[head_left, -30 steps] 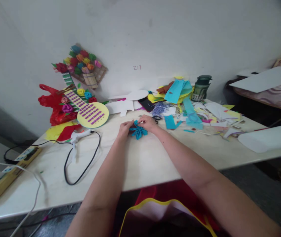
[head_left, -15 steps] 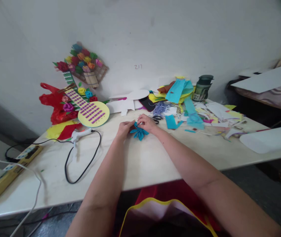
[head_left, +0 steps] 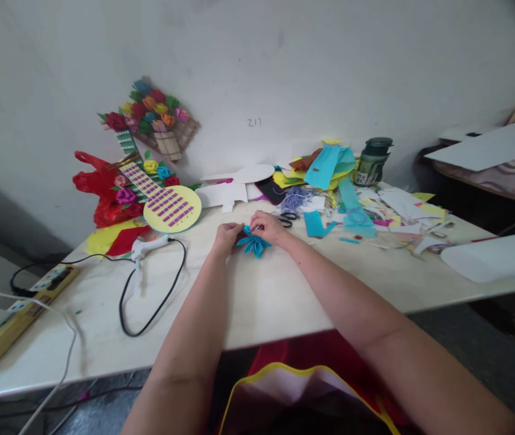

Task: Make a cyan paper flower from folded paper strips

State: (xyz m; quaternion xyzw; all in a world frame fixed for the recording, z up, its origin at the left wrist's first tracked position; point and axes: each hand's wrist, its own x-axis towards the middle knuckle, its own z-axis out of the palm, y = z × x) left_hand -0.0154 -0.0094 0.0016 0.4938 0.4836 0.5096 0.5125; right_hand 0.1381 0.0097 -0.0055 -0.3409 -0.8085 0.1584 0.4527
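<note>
A blue paper flower [head_left: 254, 244] with several pointed petals is held just over the white table, between both hands. My left hand [head_left: 229, 237] pinches its upper left side with closed fingers. At its top, the fingers of my right hand [head_left: 267, 227] are pinched together on a petal. Part of the flower's upper edge is hidden by the fingers. Black-handled scissors [head_left: 288, 219] lie right behind my right hand. Cut pieces of blue paper [head_left: 315, 224] rest to the right of them.
A white glue gun [head_left: 148, 245] with a looped black cord lies at left, near a power strip [head_left: 44, 296]. Behind stand a yellow guitar-shaped craft [head_left: 172, 208] and a paper-flower bouquet [head_left: 157, 115]. Paper scraps [head_left: 402, 205] and a dark green bottle [head_left: 372, 163] occupy the right.
My left hand has shifted very slightly left. Both hands keep hold of the blue flower, which stays in nearly the same place.
</note>
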